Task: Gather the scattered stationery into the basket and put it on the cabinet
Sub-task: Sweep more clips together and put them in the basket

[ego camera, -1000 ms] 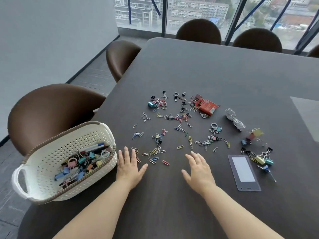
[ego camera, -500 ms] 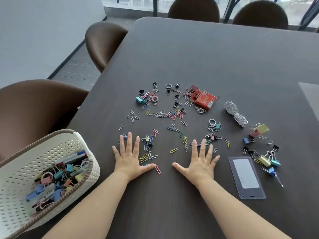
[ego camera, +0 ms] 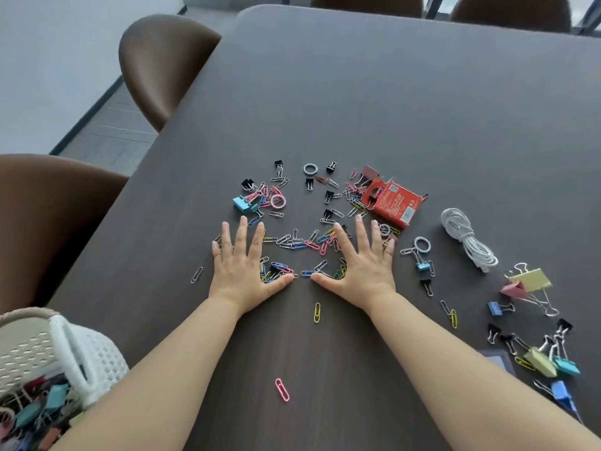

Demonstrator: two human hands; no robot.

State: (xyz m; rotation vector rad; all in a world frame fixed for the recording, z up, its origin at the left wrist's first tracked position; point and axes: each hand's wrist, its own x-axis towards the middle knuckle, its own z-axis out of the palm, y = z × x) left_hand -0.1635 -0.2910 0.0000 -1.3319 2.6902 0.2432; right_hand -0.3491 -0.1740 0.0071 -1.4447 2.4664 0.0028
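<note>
From the head camera, both hands lie palm down on the dark table (ego camera: pixel 357 92), fingers straight and spread wide, gripping nothing. The left hand (ego camera: pixel 242 265) and the right hand (ego camera: pixel 361 265) are side by side with a gap between them, thumbs pointing inward with their tips close but not touching. A heap of coloured paper clips (ego camera: pixel 299 242) fills the space between the two hands, and some clips touch the inner edges of both palms and the fingers. A yellow clip (ego camera: pixel 317 312) and a pink clip (ego camera: pixel 282 389) lie alone nearer the person, between the forearms. The white basket (ego camera: pixel 74 353) sits at the lower left, just beside the left forearm, with blurred coloured stationery inside. Beyond the right hand's fingertips lies a red box (ego camera: pixel 392 201); further right are a coiled white cable (ego camera: pixel 468 242) and scattered binder clips (ego camera: pixel 533 281).
</note>
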